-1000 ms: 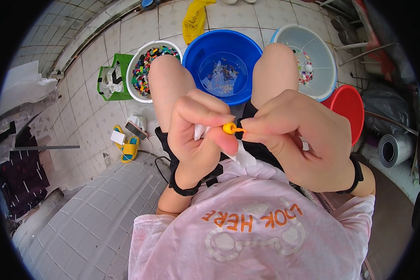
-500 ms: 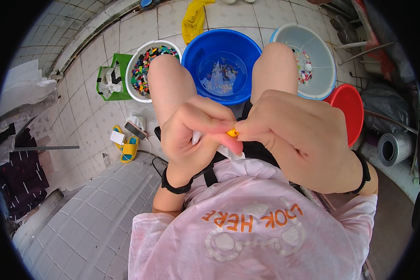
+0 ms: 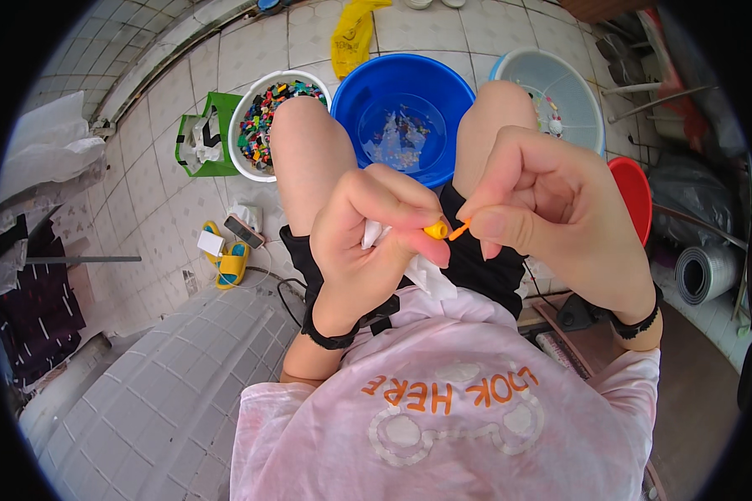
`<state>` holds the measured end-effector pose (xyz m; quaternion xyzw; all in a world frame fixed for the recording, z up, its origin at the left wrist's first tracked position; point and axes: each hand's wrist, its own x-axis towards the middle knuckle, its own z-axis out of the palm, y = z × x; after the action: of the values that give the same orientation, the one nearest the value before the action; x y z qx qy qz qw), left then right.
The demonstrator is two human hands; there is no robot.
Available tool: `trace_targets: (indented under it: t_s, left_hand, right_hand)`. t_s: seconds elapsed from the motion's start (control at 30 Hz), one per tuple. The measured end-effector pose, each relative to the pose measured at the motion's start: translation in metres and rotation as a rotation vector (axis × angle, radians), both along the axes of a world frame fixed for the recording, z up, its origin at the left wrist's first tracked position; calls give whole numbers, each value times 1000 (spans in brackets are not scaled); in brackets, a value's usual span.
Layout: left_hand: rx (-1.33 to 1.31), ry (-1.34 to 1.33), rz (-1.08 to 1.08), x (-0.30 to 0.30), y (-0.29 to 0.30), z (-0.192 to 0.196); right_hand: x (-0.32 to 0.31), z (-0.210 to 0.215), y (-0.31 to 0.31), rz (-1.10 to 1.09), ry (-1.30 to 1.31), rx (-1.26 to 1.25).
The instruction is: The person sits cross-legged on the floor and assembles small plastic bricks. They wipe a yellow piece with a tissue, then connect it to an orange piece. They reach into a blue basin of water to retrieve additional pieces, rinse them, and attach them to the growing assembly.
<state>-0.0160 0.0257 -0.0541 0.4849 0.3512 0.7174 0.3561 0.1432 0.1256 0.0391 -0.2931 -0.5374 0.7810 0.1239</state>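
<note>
Above my lap, my left hand [image 3: 361, 255] pinches a small round yellow plastic piece [image 3: 435, 230] between thumb and forefinger. A crumpled white tissue [image 3: 431, 278] is tucked in the same hand, its end hanging below the fingers. Just to the right, my right hand [image 3: 564, 213] grips a thin orange stick [image 3: 459, 230] between thumb and forefinger. The stick's tip points at the yellow piece, very close to it; whether they touch, I cannot tell.
Beyond my knees stand a white basin [image 3: 241, 159] of colourful toy bricks, a blue basin [image 3: 347, 104] with water and small pieces, and a pale strainer basket [image 3: 589, 104]. A red basin [image 3: 635, 196] is at right. Yellow slippers [image 3: 232, 269] and a green bag [image 3: 217, 163] lie left.
My right hand has drawn away rightward from the yellow piece and turned, bringing the orange stick into sight. My left hand has shifted slightly right, still holding the yellow piece.
</note>
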Motion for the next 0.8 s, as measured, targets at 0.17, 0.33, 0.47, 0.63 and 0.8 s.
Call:
trace_targets:
  t_s: [0.17, 0.33, 0.47, 0.63, 0.8]
  left_hand:
    - [-64, -253, -101, 1, -2, -1]
    - [-55, -378, -172, 8, -2, 0]
    - [-63, -379, -175, 8, -3, 4]
    - [-65, -379, -174, 8, -4, 5]
    - [-59, -319, -181, 4, -4, 5]
  right_hand:
    - [5, -3, -1, -101, 95, -49]
    - [0, -15, -11, -162, 172, -7]
    - [0, -17, -16, -206, 203, 47]
    - [4, -19, -18, -187, 200, 116]
    - [9, -20, -19, -117, 182, 238]
